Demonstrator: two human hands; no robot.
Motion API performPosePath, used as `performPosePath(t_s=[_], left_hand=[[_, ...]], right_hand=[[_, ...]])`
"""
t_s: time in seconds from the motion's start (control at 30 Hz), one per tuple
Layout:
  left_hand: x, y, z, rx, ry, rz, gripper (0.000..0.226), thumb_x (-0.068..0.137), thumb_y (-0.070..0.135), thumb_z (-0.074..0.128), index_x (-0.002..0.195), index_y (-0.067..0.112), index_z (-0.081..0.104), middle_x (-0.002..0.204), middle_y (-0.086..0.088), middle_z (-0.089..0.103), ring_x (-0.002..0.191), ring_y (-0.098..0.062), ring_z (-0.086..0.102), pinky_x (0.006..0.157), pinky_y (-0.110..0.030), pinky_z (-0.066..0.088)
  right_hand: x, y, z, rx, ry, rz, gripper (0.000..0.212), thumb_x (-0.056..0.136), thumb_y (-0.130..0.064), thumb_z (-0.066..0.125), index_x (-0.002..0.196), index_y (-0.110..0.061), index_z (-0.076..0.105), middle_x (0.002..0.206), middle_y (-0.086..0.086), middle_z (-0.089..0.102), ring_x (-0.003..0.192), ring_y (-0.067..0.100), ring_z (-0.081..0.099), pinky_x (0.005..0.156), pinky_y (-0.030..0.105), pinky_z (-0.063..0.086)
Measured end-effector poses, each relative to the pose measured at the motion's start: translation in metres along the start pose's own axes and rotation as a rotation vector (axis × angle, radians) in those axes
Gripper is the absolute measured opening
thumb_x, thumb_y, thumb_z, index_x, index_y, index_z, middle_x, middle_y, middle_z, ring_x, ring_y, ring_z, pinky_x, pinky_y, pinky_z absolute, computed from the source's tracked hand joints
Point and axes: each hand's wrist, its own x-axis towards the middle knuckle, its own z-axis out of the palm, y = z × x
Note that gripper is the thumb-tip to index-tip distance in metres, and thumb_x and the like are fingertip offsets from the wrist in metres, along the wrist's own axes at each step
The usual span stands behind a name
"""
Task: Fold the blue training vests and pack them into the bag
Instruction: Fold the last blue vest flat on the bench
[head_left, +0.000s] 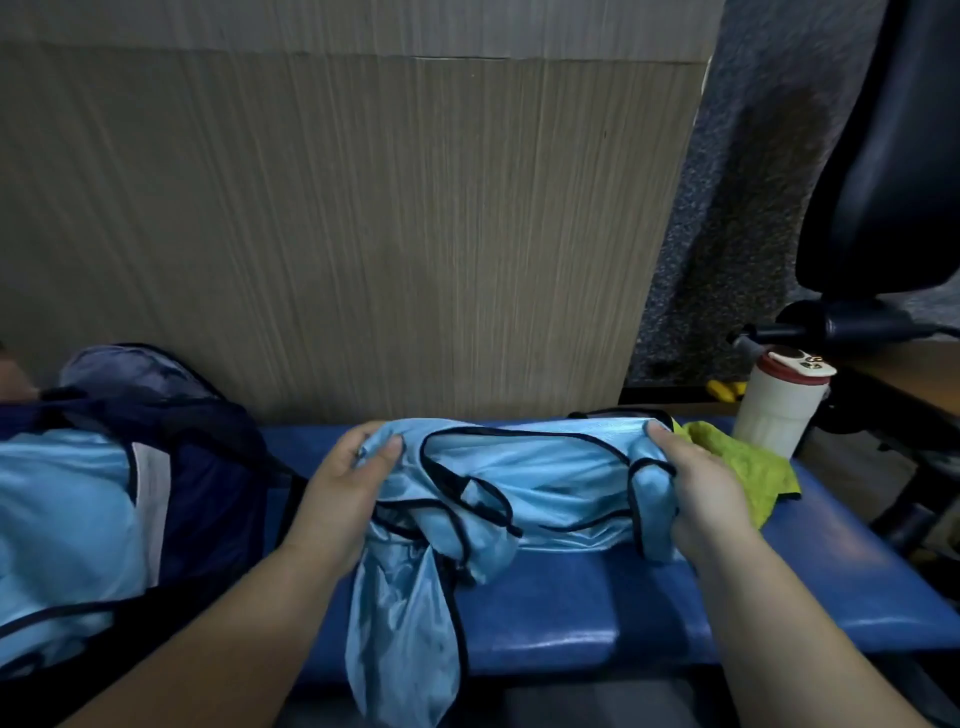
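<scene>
Beside one bag (208, 467), left hand (348, 483) and right hand (701, 488) grip one blue vest (545, 467).

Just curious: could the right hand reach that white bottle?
Probably yes: the white bottle stands close beyond the right hand, only a green cloth between, though that hand grips the blue vest.

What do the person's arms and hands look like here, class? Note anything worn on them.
The left forearm and right forearm are bare to the frame's edge; no sleeves show. The left hand and right hand wear no gloves, and no watch, bracelet or ring is visible. The left thumbnail looks short and unpainted.
</scene>
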Motion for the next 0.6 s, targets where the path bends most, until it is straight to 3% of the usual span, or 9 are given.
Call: performPosePath(t_s=[0.07,0.13,0.17,0.23,0.3,0.4,0.47,0.53,0.6], left_hand=[[0.006,0.000,-0.004,0.075,0.038,-0.033,0.012,0.097,0.026,0.058,0.096,0.016,0.066,0.092,-0.011,0.071,0.081,-0.025,0.068,0.075,-0.040,0.056],[0.013,-0.010,-0.011,0.390,0.094,0.000,0.009,0.096,0.029,0.060,0.093,0.023,0.067,0.097,-0.007,0.070,0.090,-0.026,0.066,0.081,-0.042,0.054],[0.014,-0.016,-0.013,0.554,0.126,0.042,0.005,0.095,0.027,0.062,0.096,0.025,0.066,0.105,-0.003,0.068,0.097,-0.024,0.064,0.084,-0.040,0.052],[0.009,-0.026,-0.015,0.852,0.184,0.151,0.020,0.091,0.025,0.064,0.111,0.028,0.063,0.118,0.003,0.061,0.108,-0.021,0.056,0.092,-0.040,0.048],[0.000,-0.036,-0.013,0.952,0.193,0.336,0.028,0.088,0.023,0.066,0.116,0.026,0.062,0.115,0.007,0.060,0.111,-0.019,0.052,0.096,-0.043,0.044],[-0.024,-0.043,-0.004,0.920,-0.052,0.473,0.014,0.086,0.034,0.064,0.099,0.034,0.060,0.090,0.018,0.057,0.092,-0.001,0.050,0.082,-0.028,0.044],[-0.035,-0.047,0.001,0.987,-0.253,0.421,0.028,0.078,0.061,0.058,0.095,0.038,0.057,0.084,0.019,0.056,0.088,0.003,0.050,0.076,-0.023,0.043],[-0.038,-0.053,0.004,1.226,-0.442,0.350,0.069,0.065,0.084,0.046,0.120,0.042,0.051,0.115,0.027,0.051,0.111,0.007,0.043,0.097,-0.025,0.039],[-0.036,-0.062,0.005,1.461,-0.540,0.262,0.094,0.063,0.086,0.050,0.143,0.042,0.031,0.141,0.023,0.031,0.136,-0.005,0.024,0.113,-0.030,0.021]], right_hand=[[0.001,0.001,-0.004,-0.100,0.019,-0.037,0.031,0.082,-0.033,0.077,0.094,-0.006,0.069,0.088,0.015,0.072,0.087,0.034,0.068,0.083,0.047,0.053],[0.004,0.007,-0.009,-0.433,0.064,-0.170,0.029,0.083,-0.031,0.075,0.101,-0.010,0.065,0.084,0.006,0.068,0.089,0.034,0.065,0.081,0.044,0.051],[0.004,0.010,-0.010,-0.601,0.092,-0.209,0.031,0.085,-0.030,0.074,0.107,-0.014,0.060,0.086,0.000,0.065,0.090,0.030,0.063,0.080,0.041,0.049],[-0.001,0.011,-0.008,-0.835,0.104,-0.260,0.032,0.089,-0.031,0.069,0.115,-0.020,0.053,0.095,-0.005,0.062,0.091,0.021,0.058,0.075,0.033,0.043],[-0.007,0.008,-0.005,-0.975,0.101,-0.347,0.024,0.088,-0.036,0.068,0.102,-0.022,0.055,0.095,-0.005,0.061,0.086,0.016,0.055,0.069,0.031,0.038],[-0.013,0.007,-0.002,-0.988,-0.071,-0.371,0.032,0.081,-0.045,0.074,0.075,-0.018,0.057,0.070,-0.006,0.057,0.068,0.014,0.055,0.062,0.032,0.041],[-0.017,0.010,-0.001,-1.034,-0.233,-0.317,0.038,0.071,-0.048,0.081,0.076,-0.019,0.058,0.069,-0.009,0.055,0.068,0.011,0.054,0.064,0.028,0.042],[-0.018,0.014,-0.002,-1.257,-0.327,-0.298,0.048,0.062,-0.056,0.084,0.091,-0.029,0.057,0.093,-0.009,0.054,0.089,0.011,0.054,0.078,0.028,0.046],[-0.017,0.022,-0.004,-1.468,-0.312,-0.279,0.065,0.062,-0.057,0.082,0.115,-0.036,0.051,0.113,-0.007,0.045,0.111,0.015,0.047,0.095,0.033,0.044]])
